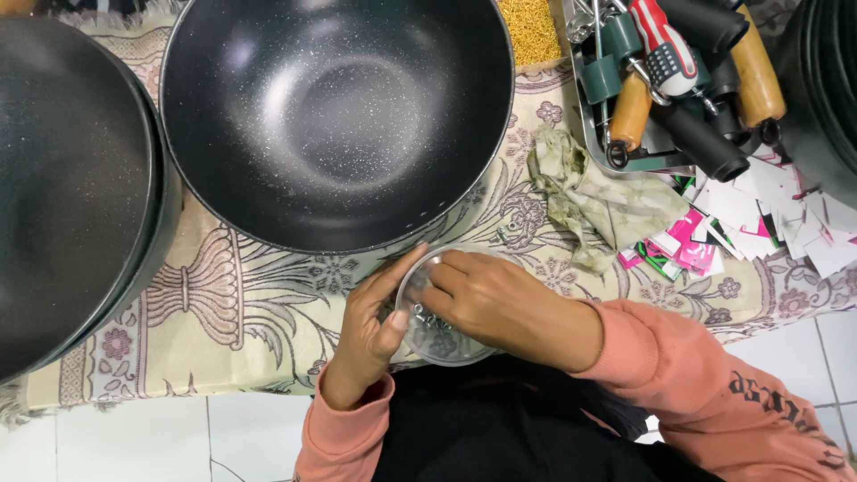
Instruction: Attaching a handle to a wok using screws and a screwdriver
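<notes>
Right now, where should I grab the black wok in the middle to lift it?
Grip the wok by its near rim, beside the left hand, coming from the front edge. No handle shows, and the bare rim there overhangs the patterned cloth, so fingers could likely hook under it.

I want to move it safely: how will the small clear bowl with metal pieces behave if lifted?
The clear bowl looks thin and probably light, so it may flex. Its loose metal pieces would likely slide and rattle if it tilts. The left hand steadies its rim, suggesting it shifts easily.
</notes>
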